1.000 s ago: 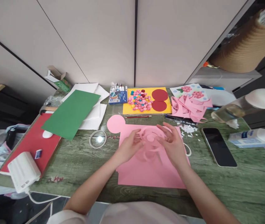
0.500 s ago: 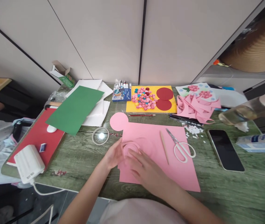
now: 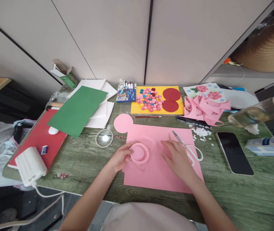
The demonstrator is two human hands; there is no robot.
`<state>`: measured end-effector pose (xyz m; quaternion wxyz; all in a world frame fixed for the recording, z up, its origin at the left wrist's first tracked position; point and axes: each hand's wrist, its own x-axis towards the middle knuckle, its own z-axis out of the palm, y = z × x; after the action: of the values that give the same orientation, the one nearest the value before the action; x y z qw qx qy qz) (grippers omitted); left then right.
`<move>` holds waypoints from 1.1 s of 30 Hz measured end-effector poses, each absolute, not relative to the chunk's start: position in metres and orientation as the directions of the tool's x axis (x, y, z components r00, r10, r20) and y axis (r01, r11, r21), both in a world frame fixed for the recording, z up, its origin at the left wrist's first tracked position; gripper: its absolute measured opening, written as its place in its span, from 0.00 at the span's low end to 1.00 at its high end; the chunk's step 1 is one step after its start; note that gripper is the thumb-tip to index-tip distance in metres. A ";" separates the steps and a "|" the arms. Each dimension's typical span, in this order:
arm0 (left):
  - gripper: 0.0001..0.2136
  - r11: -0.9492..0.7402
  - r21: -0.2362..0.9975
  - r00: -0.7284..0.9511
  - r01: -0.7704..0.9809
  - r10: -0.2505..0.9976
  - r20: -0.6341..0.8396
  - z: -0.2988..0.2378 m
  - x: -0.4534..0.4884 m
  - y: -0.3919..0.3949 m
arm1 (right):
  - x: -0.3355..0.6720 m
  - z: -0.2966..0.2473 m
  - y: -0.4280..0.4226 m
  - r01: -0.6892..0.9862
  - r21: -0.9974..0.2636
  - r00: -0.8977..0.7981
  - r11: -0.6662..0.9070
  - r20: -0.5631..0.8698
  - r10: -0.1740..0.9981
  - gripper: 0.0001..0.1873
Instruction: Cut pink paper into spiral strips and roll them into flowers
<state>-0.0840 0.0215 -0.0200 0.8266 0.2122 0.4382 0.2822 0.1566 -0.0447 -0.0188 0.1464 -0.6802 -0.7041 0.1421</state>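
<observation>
rolled pink paper spiral (image 3: 139,153): now pinched by left hand (image 3: 120,158) alone; right hand (image 3: 179,159): withdrawn, fingers parted, beside white-handled scissors (image 3: 187,146).

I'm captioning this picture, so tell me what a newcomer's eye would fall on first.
Probably the pink sheet in the centre foreground, where the left hand holds a round pink paper piece. Behind it, the yellow sheet stands out with its colourful pieces and two dark red circles. The green sheet at left likely follows.
</observation>
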 end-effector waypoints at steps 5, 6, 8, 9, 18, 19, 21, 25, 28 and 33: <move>0.21 0.749 0.594 0.473 -0.294 0.654 -0.591 -0.017 -0.077 0.020 | 0.140 -0.016 -0.033 0.762 -0.639 -0.103 0.099 0.031 0.994 0.15; 0.21 0.749 0.592 0.472 -0.297 0.654 -0.591 -0.016 -0.076 0.020 | 0.140 -0.015 -0.030 0.761 -0.642 -0.090 0.093 0.037 0.995 0.11; 0.20 0.747 0.588 0.466 -0.311 0.659 -0.590 -0.014 -0.073 0.019 | 0.143 -0.011 -0.025 0.774 -0.628 -0.053 0.081 0.063 0.997 0.08; 0.20 0.743 0.587 0.461 -0.322 0.664 -0.588 -0.014 -0.071 0.018 | 0.145 -0.008 -0.025 0.785 -0.614 -0.030 0.077 0.087 0.996 0.08; 0.12 0.704 0.564 0.419 -0.431 0.710 -0.566 -0.020 -0.042 0.020 | 0.115 -0.005 -0.042 0.806 -0.500 -0.228 0.317 0.233 0.946 0.13; 0.10 0.705 0.560 0.416 -0.436 0.709 -0.569 -0.022 -0.041 0.022 | 0.111 -0.008 -0.044 0.792 -0.506 -0.258 0.342 0.229 0.939 0.14; 0.12 0.712 0.550 0.419 -0.436 0.702 -0.576 -0.024 -0.043 0.024 | 0.109 -0.013 -0.044 0.772 -0.532 -0.271 0.349 0.222 0.937 0.15; 0.15 0.723 0.553 0.450 -0.414 0.691 -0.566 -0.022 -0.050 0.021 | 0.124 -0.015 -0.037 0.742 -0.622 -0.154 0.248 0.202 0.967 0.13; 0.18 0.704 0.602 0.492 -0.378 0.703 -0.513 -0.016 -0.054 0.017 | 0.139 -0.008 -0.026 0.695 -0.704 -0.059 0.146 0.147 0.987 0.10; 0.18 0.720 0.632 0.564 -0.285 0.659 -0.497 -0.014 -0.054 0.019 | 0.155 0.013 -0.005 0.633 -0.772 -0.057 0.047 0.013 0.998 0.10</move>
<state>-0.0541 0.0189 -0.0141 0.8483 0.2498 0.3750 0.2782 0.1551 -0.0053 0.0126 0.2977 -0.6186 -0.6594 0.3064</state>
